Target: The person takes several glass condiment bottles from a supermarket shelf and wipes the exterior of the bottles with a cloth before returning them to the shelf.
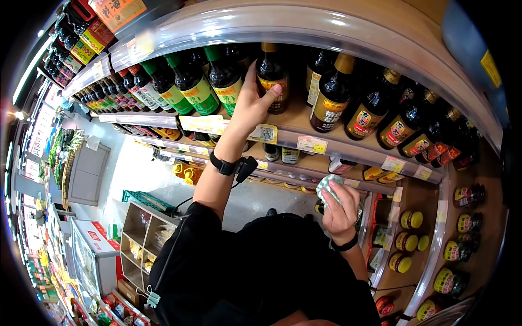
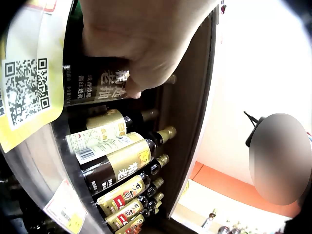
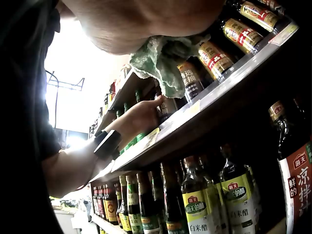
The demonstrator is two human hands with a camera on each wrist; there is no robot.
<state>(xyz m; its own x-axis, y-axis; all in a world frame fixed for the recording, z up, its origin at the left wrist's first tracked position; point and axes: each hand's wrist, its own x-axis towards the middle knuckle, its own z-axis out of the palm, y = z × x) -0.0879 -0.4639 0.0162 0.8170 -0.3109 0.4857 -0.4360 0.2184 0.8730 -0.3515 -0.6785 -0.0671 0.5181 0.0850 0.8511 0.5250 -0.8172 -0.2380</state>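
Observation:
My left hand (image 1: pixel 253 108) grips a dark soy sauce bottle (image 1: pixel 272 68) with a gold cap, standing on the shelf (image 1: pixel 298 120). The thumb lies across its brown label, and the fingers pass behind its left side. Close up in the left wrist view, the hand (image 2: pixel 141 36) hides much of that bottle (image 2: pixel 90 83). Lower and to the right, a crumpled green-and-white cloth (image 1: pixel 327 187) is held in the curled fingers of my right hand (image 1: pixel 341 213). In the right wrist view the cloth (image 3: pixel 158 68) hangs loosely below the hand (image 3: pixel 146 19).
Green-capped bottles (image 1: pixel 196 89) stand left of the gripped bottle, and gold-capped ones (image 1: pixel 330 100) to its right. A clear shelf edge (image 1: pixel 244 24) curves overhead. Price tags (image 1: pixel 311 144) line the front lip. White vinegar bottles (image 3: pixel 195 204) fill a lower shelf; yellow-lidded jars (image 1: pixel 411 219) stand at right.

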